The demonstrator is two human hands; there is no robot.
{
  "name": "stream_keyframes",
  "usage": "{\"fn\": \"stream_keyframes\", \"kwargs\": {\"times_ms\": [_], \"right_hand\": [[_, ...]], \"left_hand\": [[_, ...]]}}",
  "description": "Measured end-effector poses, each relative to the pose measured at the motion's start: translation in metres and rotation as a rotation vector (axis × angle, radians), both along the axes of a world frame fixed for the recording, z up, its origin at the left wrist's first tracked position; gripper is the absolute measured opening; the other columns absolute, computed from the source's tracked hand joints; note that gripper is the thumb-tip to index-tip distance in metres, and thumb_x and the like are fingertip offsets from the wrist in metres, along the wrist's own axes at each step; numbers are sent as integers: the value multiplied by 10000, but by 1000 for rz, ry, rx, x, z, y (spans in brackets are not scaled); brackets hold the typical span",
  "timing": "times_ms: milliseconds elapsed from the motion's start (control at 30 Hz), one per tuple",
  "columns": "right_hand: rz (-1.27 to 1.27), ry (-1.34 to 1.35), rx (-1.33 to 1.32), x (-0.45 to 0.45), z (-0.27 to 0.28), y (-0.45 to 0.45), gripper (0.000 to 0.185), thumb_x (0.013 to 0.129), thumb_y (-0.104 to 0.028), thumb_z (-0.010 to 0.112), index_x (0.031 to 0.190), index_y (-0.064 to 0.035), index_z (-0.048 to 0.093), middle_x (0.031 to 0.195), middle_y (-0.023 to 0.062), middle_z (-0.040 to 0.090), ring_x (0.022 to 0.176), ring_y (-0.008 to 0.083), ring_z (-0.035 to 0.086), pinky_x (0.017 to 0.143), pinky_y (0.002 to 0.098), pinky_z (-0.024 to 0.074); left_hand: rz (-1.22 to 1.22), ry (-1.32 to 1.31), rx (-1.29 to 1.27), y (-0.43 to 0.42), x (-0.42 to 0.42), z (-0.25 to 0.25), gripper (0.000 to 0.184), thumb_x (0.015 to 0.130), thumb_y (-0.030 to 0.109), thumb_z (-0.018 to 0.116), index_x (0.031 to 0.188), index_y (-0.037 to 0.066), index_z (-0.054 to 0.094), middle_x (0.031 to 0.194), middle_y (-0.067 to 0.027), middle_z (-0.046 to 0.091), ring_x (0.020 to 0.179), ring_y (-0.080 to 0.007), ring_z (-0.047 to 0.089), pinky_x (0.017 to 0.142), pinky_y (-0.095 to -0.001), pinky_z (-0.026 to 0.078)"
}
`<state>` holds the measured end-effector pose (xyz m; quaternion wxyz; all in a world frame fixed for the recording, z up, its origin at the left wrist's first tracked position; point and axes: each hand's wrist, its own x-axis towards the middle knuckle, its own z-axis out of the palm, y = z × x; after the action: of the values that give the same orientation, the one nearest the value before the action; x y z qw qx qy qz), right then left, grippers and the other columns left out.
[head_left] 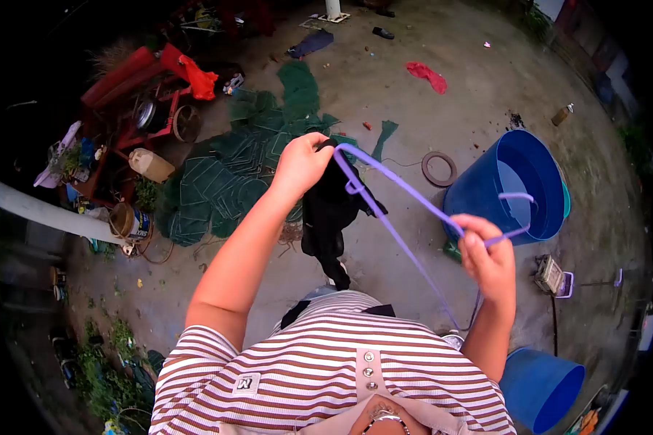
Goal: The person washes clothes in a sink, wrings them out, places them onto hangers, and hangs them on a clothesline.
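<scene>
My left hand (302, 167) is closed, pinching the top of a black garment (328, 206), which hangs down in folds. In my right hand (490, 261) is a purple clothes hanger (400, 179), gripped near its neck, with the hook pointing off to the right. The far corner of the hanger meets the black cloth beside my left fingers. Whether that corner is inside the garment, I cannot tell.
A large blue tub (479, 170) with water stands at right, a second blue tub (540, 388) below it. Green netting (221, 170) covers the ground at left, near a red metal frame (127, 76). A red cloth (428, 76) and a brown ring (439, 168) lie on the concrete.
</scene>
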<state>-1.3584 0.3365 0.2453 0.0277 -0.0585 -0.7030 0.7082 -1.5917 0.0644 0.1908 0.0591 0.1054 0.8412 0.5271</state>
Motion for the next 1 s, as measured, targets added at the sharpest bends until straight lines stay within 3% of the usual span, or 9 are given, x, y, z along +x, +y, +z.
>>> {"fn": "stream_keyframes", "kwargs": {"times_ms": [67,167,333,367,533,667,767,833,1000], "right_hand": [[44,-38,22,-10,4,-14,293,977,-158,552,1212,6,611,707,-80,446,593,-2,364,522,184,266],[133,-23,380,-53,-10,-29,248,977,-158,549,1173,-36,642,684,-48,475,611,57,423,556,238,364],[84,15,224,-157,-59,-56,270,988,-171,541,1196,-17,619,694,-80,470,612,25,407,540,207,350],[68,90,294,-177,-64,-60,247,953,-151,563,1153,-28,638,658,55,537,601,143,503,602,306,443],[-142,388,392,-312,-117,-67,208,964,-128,548,1106,-6,639,701,58,566,631,121,534,610,290,462],[-77,280,-219,-357,-88,-20,203,998,-113,523,1098,21,639,747,-39,537,644,34,462,562,204,391],[27,327,-261,-380,-64,35,217,999,-111,520,1126,19,638,743,-27,547,639,39,464,557,200,381],[77,369,-233,-397,-38,64,223,992,-96,515,1134,18,644,739,-23,555,639,41,469,558,202,380],[276,579,-33,-466,11,141,250,996,-102,498,1186,-2,628,718,-26,536,555,12,388,495,175,292]], "left_hand": [[74,68,-171,2,-24,-2,287,808,232,642,947,-19,649,839,-194,685,804,-327,669,746,-403,508],[139,132,-195,8,-51,1,278,801,241,640,887,-22,612,790,-177,677,780,-323,669,734,-403,507],[107,103,-250,34,-86,5,270,799,237,630,877,-18,587,761,-191,656,765,-357,658,720,-424,503],[98,139,-265,40,-92,5,266,802,234,627,879,-16,583,755,-198,649,761,-369,654,714,-436,501],[-36,294,-104,83,-114,-12,186,865,145,570,945,-14,515,769,-283,611,826,-494,605,714,-524,471],[-30,196,-208,96,-147,26,183,824,111,654,976,32,591,830,-219,622,810,-399,625,690,-471,481],[-150,733,-531,111,-177,51,248,743,93,727,978,39,669,875,-119,552,842,-257,557,727,-370,464],[-183,1004,-626,134,-201,91,261,670,127,780,919,82,716,1068,-121,531,1082,-330,500,913,-500,428],[-484,1066,-695,181,-280,151,202,724,160,773,827,71,624,952,-95,562,932,-309,555,843,-431,441]]}}
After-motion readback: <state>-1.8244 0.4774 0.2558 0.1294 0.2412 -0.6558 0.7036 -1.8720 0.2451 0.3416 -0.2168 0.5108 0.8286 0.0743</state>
